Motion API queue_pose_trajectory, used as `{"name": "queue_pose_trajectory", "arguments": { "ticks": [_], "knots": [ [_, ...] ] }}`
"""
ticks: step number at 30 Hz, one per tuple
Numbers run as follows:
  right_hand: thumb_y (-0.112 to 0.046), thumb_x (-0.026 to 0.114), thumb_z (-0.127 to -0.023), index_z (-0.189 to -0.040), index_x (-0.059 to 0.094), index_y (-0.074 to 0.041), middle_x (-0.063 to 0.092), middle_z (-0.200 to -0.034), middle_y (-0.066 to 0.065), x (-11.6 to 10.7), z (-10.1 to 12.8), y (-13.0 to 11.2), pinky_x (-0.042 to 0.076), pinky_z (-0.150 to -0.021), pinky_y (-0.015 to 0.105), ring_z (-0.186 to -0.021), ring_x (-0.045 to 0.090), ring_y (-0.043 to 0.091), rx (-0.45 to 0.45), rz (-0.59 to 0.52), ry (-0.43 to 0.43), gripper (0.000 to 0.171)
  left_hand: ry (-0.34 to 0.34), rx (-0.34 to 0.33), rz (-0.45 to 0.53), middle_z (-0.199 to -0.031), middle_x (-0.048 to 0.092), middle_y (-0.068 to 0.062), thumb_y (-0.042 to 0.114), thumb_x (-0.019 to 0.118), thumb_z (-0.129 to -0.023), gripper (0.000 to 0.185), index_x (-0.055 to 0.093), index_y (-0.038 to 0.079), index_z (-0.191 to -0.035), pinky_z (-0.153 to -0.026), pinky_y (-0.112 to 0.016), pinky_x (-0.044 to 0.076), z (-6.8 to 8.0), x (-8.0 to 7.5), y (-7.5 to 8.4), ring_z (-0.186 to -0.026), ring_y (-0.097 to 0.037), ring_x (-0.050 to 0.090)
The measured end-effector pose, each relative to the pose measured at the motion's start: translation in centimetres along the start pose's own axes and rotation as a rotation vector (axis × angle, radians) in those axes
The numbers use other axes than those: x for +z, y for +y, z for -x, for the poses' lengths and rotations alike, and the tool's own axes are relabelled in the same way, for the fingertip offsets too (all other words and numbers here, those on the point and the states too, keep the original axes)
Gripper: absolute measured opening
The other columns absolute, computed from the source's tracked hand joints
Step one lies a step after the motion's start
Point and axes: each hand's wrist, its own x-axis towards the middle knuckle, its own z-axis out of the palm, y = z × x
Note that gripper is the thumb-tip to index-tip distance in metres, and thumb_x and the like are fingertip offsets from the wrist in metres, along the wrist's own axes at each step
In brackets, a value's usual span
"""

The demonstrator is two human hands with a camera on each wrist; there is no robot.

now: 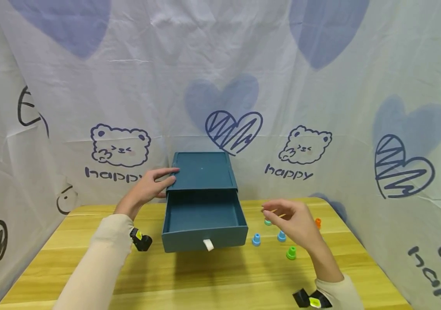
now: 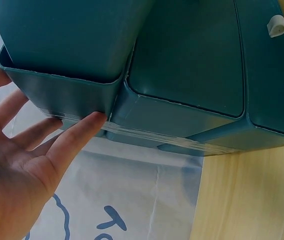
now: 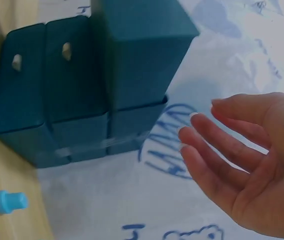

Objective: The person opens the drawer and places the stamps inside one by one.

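Note:
A teal drawer box [image 1: 202,171] stands at the back of the wooden table [image 1: 220,275], its top drawer [image 1: 204,234] pulled out toward me and showing nothing inside. My left hand [image 1: 151,185] rests against the box's upper left edge with straight fingers; in the left wrist view those fingers [image 2: 77,135] touch the side of the box [image 2: 182,65]. My right hand [image 1: 291,220] hovers right of the drawer, over small coloured pegs, fingers relaxed. The right wrist view shows that hand [image 3: 247,170] holding nothing, with the box [image 3: 107,75] beyond it.
Several pegs lie right of the drawer: two blue [image 1: 256,240] [image 1: 281,236], a green [image 1: 291,253], an orange [image 1: 318,222]. One blue peg [image 3: 9,201] shows in the right wrist view. A white pull tab [image 1: 208,244] hangs from the drawer front. Printed cloth [image 1: 321,107] walls the table.

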Motion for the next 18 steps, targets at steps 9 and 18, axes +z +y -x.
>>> {"name": "queue_pose_trajectory", "arguments": {
  "ticks": [9,18],
  "knots": [
    [-0.009,0.076,-0.092,-0.113,0.077,-0.008,0.078,-0.113,0.013,2.3,-0.2,4.6,0.063,-0.078,0.024,-0.092,0.076,0.023,0.051,0.035,-0.165,0.021,0.003,0.006,0.003,-0.169,0.027,-0.021,0.037,0.054,-0.108,0.054,0.046,0.013,-0.156,-0.105,-0.059,0.053,0.0,0.1,-0.2,-0.147,-0.048,0.042],
    [-0.004,0.076,-0.091,-0.112,0.076,-0.002,0.075,-0.113,0.024,3.9,-0.4,9.0,0.065,-0.079,0.035,-0.096,0.076,0.033,0.145,0.071,-0.222,0.021,0.002,0.007,0.006,-0.169,0.027,-0.021,0.038,0.054,-0.108,0.055,0.046,0.013,-0.156,-0.105,-0.06,0.053,-0.1,0.0,-0.2,-0.146,-0.048,0.043]
  ]
}}
